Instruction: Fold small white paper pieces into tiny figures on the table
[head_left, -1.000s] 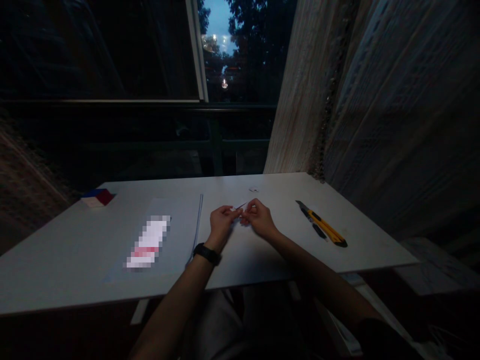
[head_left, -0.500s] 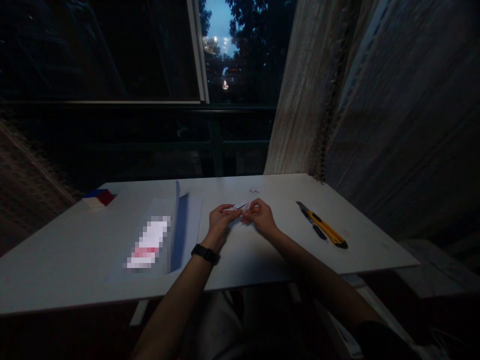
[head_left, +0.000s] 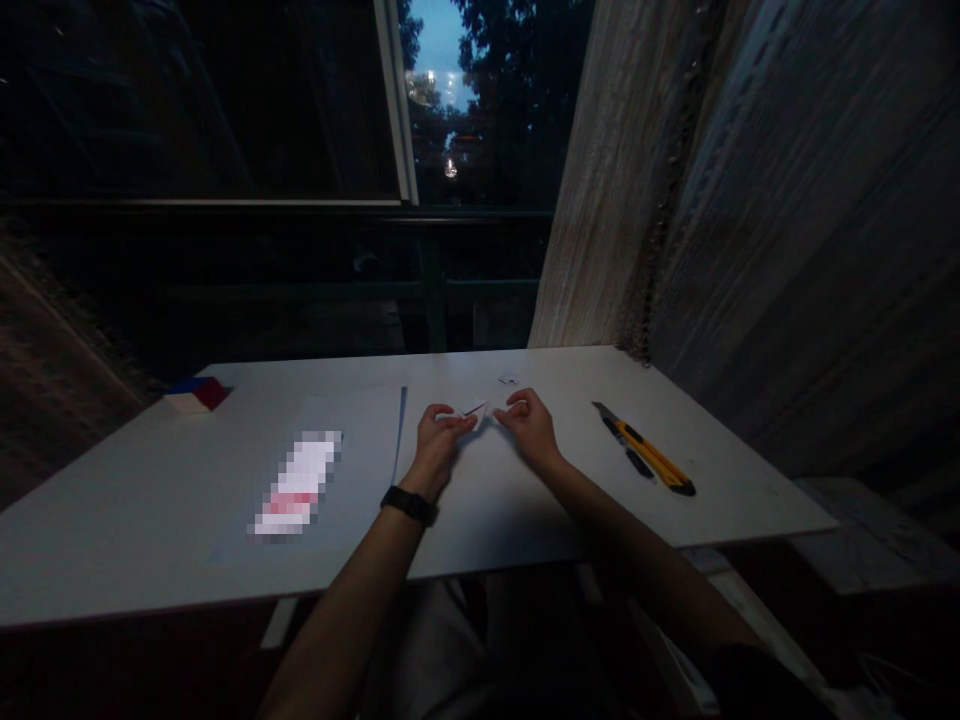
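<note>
My left hand (head_left: 441,440), with a dark band on its wrist, pinches a small folded piece of white paper (head_left: 474,410) between thumb and fingers above the table. The paper's creased edges form a pointed shape with a dark slit. Just to the right is my right hand (head_left: 534,430), its thumb and bent fingers apart beside the paper's right tip. Nothing shows between those fingers. Behind the hands lies a small white paper scrap (head_left: 508,379).
On the white table (head_left: 487,520) are a yellow utility knife (head_left: 660,463) with its blade out and a dark pen-like tool (head_left: 630,452) at right. White sheets (head_left: 367,440) and a bright blurred-out screen (head_left: 300,483) lie left. A coloured cube (head_left: 196,394) sits far left.
My right hand has come away from the folded paper, which my left hand still holds. The raised edge of a white sheet on the left has dropped down flat.
</note>
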